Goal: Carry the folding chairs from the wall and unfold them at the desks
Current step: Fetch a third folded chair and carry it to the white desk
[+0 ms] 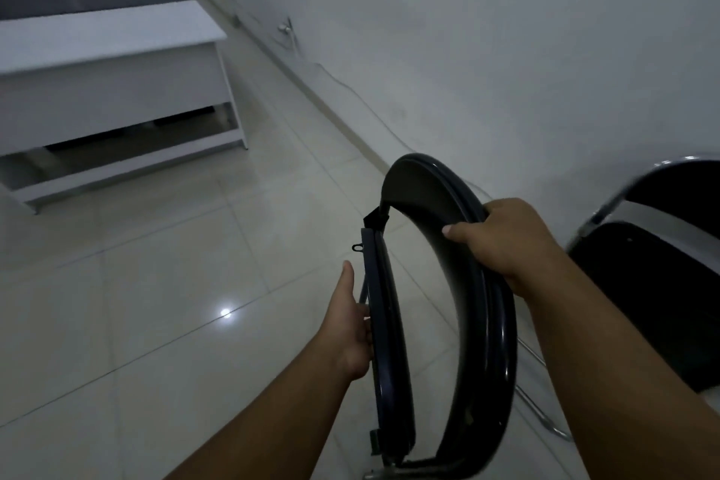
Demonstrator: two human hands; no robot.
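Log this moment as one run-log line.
stage: carrying | left hand: grips seat panel | right hand: grips backrest | folding chair: folded | desk: ahead-left

Open floor (156,284) leftward; second chair (662,284) seemingly close right.
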